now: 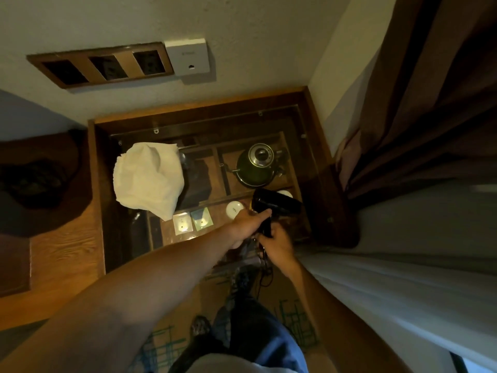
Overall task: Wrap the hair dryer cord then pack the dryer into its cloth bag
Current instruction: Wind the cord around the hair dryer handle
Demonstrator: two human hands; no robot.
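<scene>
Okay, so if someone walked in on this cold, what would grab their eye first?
Probably the white cloth bag, the brightest thing here, lying crumpled on the glass-topped wooden table at its left side. Next, the black hair dryer, held over the table's near right part by the left hand and right hand, its cord dangling below. Behind it a dark green kettle shows under the glass.

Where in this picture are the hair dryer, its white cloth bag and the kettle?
hair dryer (279, 201): head view, on its black barrel.
white cloth bag (148, 179): head view, on the middle of the crumpled fabric.
kettle (256, 164): head view, on its dark green body below the lid.
</scene>
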